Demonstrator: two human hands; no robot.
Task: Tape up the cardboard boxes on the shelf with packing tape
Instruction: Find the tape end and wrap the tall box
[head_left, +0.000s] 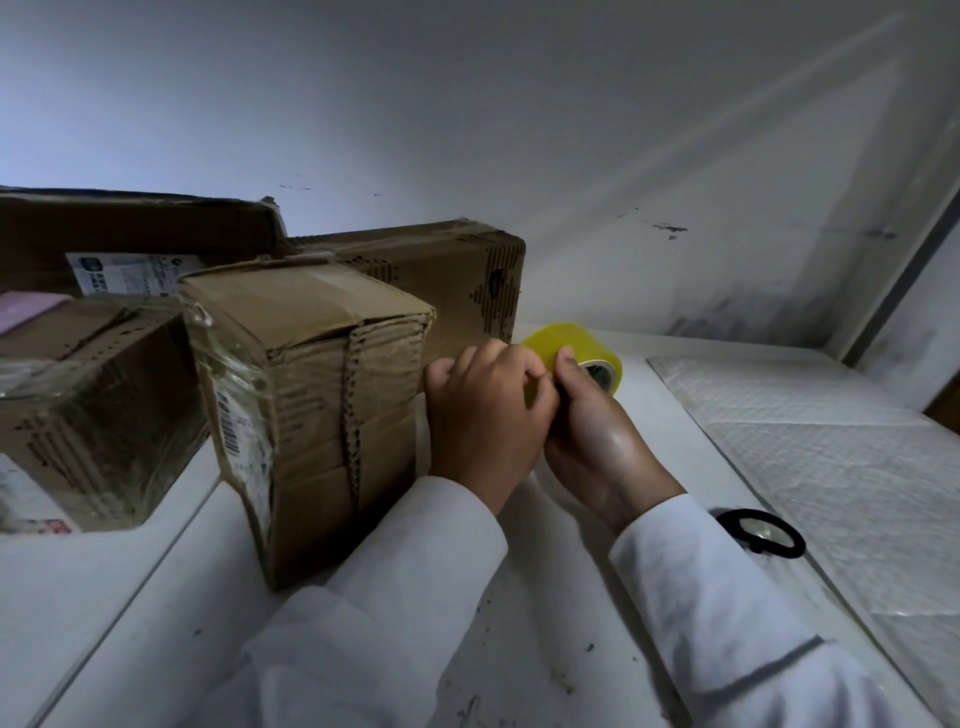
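Note:
A yellow roll of packing tape (558, 340) is held just above the white shelf (156, 597), right of the boxes. My right hand (597, 431) grips the roll from below, thumb on its face. My left hand (483, 410) has its fingers curled against the roll's near side, pinching at the tape. Right beside my left hand stands a worn brown cardboard box (311, 405) with a torn strip down its front and a label on its left side. Behind it lies a longer box (447, 270).
To the left sits a box wrapped in clear film (88, 400), with a flat box bearing a label (130, 244) at the back. Black-handled scissors (763, 532) lie on white bubble wrap (831, 441) at the right. A smudged white wall rises behind.

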